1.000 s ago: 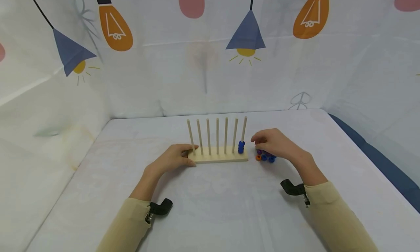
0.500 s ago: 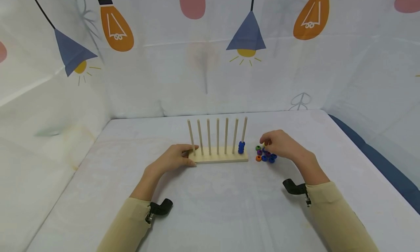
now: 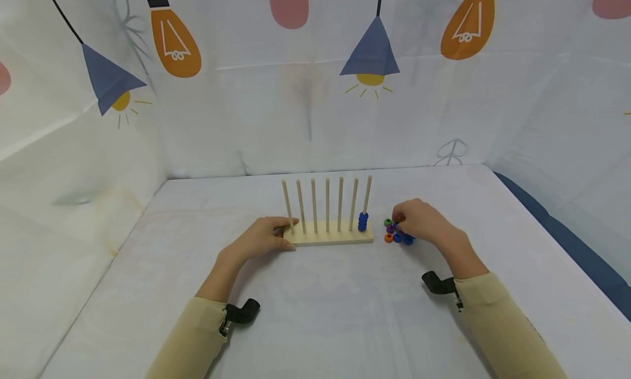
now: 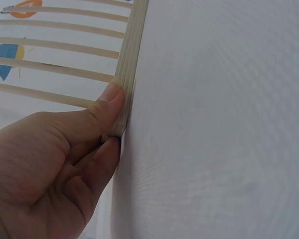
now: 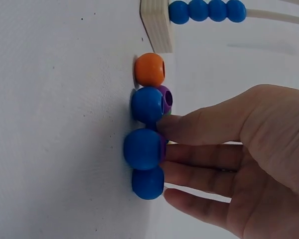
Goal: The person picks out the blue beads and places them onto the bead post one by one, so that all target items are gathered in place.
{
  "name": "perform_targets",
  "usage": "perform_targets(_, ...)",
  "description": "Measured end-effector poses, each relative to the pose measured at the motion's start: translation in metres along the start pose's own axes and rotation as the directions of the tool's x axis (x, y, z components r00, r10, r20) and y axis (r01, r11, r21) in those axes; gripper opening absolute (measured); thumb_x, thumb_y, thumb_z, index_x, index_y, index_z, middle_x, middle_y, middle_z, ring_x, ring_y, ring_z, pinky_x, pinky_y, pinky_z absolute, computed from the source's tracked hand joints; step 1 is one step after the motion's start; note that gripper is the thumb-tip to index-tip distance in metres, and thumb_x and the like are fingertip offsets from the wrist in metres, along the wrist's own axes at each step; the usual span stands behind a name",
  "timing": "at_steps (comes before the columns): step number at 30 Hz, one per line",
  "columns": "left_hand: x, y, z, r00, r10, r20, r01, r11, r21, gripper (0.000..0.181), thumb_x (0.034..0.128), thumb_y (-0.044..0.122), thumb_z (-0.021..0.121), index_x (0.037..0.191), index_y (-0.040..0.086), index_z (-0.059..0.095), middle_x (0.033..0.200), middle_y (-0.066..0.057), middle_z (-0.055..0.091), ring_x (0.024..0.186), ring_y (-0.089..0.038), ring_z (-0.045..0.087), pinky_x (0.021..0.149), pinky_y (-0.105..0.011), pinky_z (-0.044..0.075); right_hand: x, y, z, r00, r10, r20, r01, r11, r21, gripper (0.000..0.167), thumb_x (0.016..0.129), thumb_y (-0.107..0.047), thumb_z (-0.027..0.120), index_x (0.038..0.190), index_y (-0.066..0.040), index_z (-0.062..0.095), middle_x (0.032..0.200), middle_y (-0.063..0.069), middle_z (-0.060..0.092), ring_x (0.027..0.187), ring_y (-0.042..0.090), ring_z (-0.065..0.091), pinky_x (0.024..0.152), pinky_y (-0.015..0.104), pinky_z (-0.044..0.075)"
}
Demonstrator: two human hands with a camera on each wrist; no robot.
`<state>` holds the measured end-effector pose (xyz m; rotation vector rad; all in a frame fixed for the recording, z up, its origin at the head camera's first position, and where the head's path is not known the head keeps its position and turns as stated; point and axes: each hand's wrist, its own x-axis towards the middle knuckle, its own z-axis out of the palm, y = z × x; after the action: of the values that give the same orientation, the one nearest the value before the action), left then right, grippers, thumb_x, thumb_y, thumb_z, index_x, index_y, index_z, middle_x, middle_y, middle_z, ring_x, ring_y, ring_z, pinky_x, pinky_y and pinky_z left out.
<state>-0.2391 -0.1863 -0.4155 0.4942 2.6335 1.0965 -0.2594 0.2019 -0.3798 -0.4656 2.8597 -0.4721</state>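
My left hand (image 3: 261, 237) grips the left end of a pale wooden peg rack (image 3: 327, 237); in the left wrist view its thumb lies on the base's edge, fingers curled beneath. Several upright pegs stand in a row, with blue beads (image 5: 208, 11) stacked on the rightmost. My right hand (image 3: 423, 221) reaches down into a small bead cluster right of the rack. In the right wrist view its thumb tip touches a blue bead low in the cluster, the index finger hidden behind. Around it lie an orange bead (image 5: 150, 69), blue beads (image 5: 142, 149) and a purple bead (image 5: 166, 99).
A green bead (image 3: 388, 222) lies at the cluster's far left. The white cloth-covered table (image 3: 325, 308) spreads around the rack and beads. Behind it hangs a white curtain (image 3: 236, 121) printed with lamps and bulbs. A small black camera mount (image 3: 439, 283) sits at the right wrist.
My right hand moves right from beside the rightmost peg, then sinks lower among the loose beads. Left hand, rack and stacked blue beads stay where they were.
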Motion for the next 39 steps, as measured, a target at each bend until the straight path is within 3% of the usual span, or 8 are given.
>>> perform_targets(7,0.0,0.001,0.0,1.0,-0.002,-0.001,0.002,1.0,0.002,0.065,0.0831,0.022,0.081,0.142,0.014,0.056,0.15,0.001,0.052,0.145,-0.022,0.041,0.117,-0.043,0.038,0.003,-0.001,0.003,1.0,-0.007,0.005,0.007,1.0,-0.01,0.022,0.089,-0.005,0.064,0.109,-0.001,0.072,0.1,0.013,0.071,0.078,0.02,0.06,0.072,0.039,0.054)
perform_targets(21,-0.001,0.004,0.0,1.0,-0.014,0.003,0.013,1.0,0.014,0.065,0.0829,0.024,0.081,0.143,0.016,0.056,0.15,0.001,0.052,0.146,-0.022,0.039,0.118,-0.044,0.037,0.003,0.0,0.004,1.0,-0.008,0.014,0.008,1.0,-0.002,0.025,0.087,-0.001,0.061,0.11,0.002,0.071,0.105,0.016,0.07,0.087,0.024,0.062,0.08,0.046,0.056)
perform_targets(31,0.001,0.002,0.0,1.0,-0.006,-0.004,0.006,0.999,0.031,0.066,0.0825,0.025,0.081,0.142,0.015,0.056,0.15,0.001,0.052,0.146,-0.022,0.038,0.118,-0.044,0.036,-0.002,-0.003,-0.008,0.998,-0.053,-0.046,0.052,0.998,-0.031,0.027,0.084,0.0,0.061,0.11,0.001,0.069,0.098,0.014,0.064,0.083,0.024,0.056,0.071,0.038,0.052)
perform_targets(39,0.0,0.002,0.0,1.0,-0.008,-0.001,0.008,1.0,0.019,0.066,0.0823,0.025,0.081,0.143,0.015,0.056,0.15,0.002,0.052,0.147,-0.022,0.038,0.118,-0.044,0.036,-0.004,-0.008,-0.012,0.987,-0.105,-0.122,0.106,0.994,0.003,0.027,0.082,-0.004,0.06,0.107,0.0,0.069,0.087,0.009,0.059,0.074,0.02,0.053,0.061,0.031,0.044)
